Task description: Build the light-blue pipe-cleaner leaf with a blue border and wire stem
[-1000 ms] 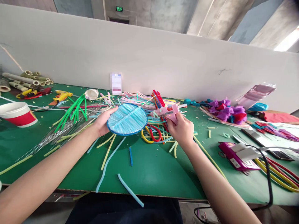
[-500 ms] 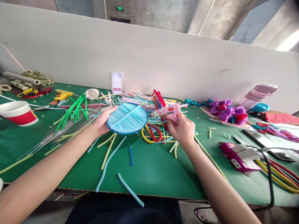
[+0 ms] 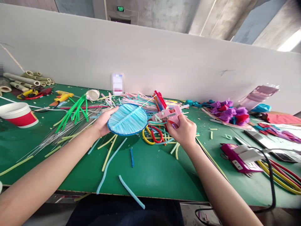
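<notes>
My left hand (image 3: 104,121) grips the left edge of a round light-blue leaf-like piece (image 3: 127,119), which has a dark blue rim and a raised strip across its middle. The fingers behind it are hidden. In my right hand (image 3: 184,129) is a pink glue gun (image 3: 170,115), its nozzle pointing left beside the rim of the round piece. A glue stick (image 3: 185,106) pokes out of its back end. Whether the nozzle touches the rim I cannot tell. Below them, a yellow and a red loop (image 3: 157,135) lie on the green table (image 3: 150,175).
Fuzzy stems (image 3: 136,98) lie piled behind the round piece. On the left are green stems (image 3: 77,113), thin wires (image 3: 68,125), a yellow glue gun (image 3: 63,95) and a paper cup (image 3: 18,114). A purple power socket (image 3: 238,158) with a black cable (image 3: 272,182) sits right.
The pink glue gun has tilted slightly and its nozzle has dipped a little beside the rim. My left hand and the round piece are almost still.
</notes>
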Motion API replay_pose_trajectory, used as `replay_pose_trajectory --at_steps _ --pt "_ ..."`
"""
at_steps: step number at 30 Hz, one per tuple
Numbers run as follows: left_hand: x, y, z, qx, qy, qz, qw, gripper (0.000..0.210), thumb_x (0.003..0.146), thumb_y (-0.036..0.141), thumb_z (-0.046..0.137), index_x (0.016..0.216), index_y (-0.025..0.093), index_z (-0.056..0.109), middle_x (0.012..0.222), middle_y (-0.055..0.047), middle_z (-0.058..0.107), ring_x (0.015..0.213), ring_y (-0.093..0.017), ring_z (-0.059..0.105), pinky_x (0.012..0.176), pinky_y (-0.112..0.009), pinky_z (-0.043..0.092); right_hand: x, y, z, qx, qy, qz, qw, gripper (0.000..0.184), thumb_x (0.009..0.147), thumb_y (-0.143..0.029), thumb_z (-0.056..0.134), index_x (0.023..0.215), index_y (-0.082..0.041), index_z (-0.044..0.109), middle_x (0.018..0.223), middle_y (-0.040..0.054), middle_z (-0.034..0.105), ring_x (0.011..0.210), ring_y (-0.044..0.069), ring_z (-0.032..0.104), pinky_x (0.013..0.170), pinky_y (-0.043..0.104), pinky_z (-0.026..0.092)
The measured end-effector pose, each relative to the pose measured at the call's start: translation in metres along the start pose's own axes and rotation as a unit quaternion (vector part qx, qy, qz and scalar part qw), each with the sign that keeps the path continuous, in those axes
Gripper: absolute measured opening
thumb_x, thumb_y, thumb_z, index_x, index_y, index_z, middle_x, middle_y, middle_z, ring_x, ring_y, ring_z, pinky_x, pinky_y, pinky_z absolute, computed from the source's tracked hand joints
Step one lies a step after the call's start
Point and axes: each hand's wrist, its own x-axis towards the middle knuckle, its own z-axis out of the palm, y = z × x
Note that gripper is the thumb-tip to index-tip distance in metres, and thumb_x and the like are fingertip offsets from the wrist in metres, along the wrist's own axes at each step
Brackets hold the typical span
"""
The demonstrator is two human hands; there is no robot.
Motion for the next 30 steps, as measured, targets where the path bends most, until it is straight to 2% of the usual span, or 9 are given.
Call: replay_pose_trajectory --at_steps 12,22,30 --pt "0.0007 -0.0009 0.0 0.004 -0.002 0.005 1.0 0.034 0.098 0.028 0.049 0.114 0.01 0.073 0.097 -0.012 0.08 0.087 -0.026 0.078 0.09 -0.038 0.061 -0.0009 -0.0009 -0.0022 0.013 -0.009 -0.009 1.0 0.021 0.078 -0.04 0.054 0.068 -0.023 0.046 0.057 -0.0003 0.054 0.048 0.014 0.045 0.049 0.026 0.026" --pt "0.0021 -0.0012 -0.0017 -0.001 -0.007 0.008 1.0 0.033 0.099 0.028 0.048 0.109 0.009 0.074 0.103 -0.012 0.079 0.093 -0.025 0.077 0.089 -0.036 0.061 -0.0008 -0.0001 -0.0018 -0.003 -0.012 -0.002 1.0 0.019 0.079 -0.038 0.053 0.07 -0.022 0.05 0.058 0.0 0.054 0.048 0.014 0.043 0.05 0.026 0.026" --pt "0.0014 -0.0005 0.0013 -0.005 -0.004 0.002 1.0 0.033 0.1 0.027 0.048 0.111 0.01 0.074 0.093 -0.01 0.081 0.079 -0.023 0.078 0.086 -0.035 0.062 -0.0001 0.0008 -0.0015 -0.007 -0.012 -0.003 1.0 0.016 0.081 -0.037 0.051 0.075 -0.021 0.053 0.062 0.002 0.059 0.05 0.015 0.048 0.05 0.027 0.027"
